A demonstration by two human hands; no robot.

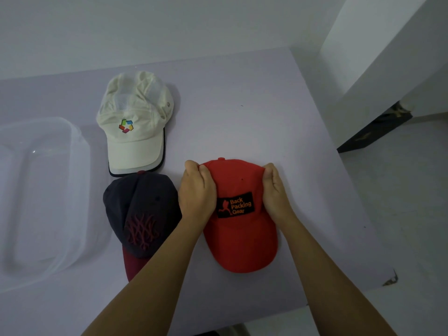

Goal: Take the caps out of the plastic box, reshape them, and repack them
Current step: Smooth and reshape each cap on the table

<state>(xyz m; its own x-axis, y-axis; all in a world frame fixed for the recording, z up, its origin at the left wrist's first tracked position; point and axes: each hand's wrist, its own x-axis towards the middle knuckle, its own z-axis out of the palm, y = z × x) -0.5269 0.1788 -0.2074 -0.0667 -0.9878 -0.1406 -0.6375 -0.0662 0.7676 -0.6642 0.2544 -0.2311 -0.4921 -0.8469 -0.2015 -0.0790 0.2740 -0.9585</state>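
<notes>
Pinching the red cap (240, 229) at both sides of its crown, you are reshaping it on the counter (242, 105).
Your left hand (197, 192) and right hand (275, 190) are each holding a fold of crown fabric in a narrow grip, with the cap lying between them. Its long axis is running straight away from you, brim pointing toward you and button end away. The plastic box (80, 146) is sitting well to the left, past the navy cap (143, 214), so your left hand is nearer for repacking.

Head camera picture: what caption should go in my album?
Left hand and right hand grip a red cap; a cream cap, a dark cap and the plastic box lie nearby.
</notes>
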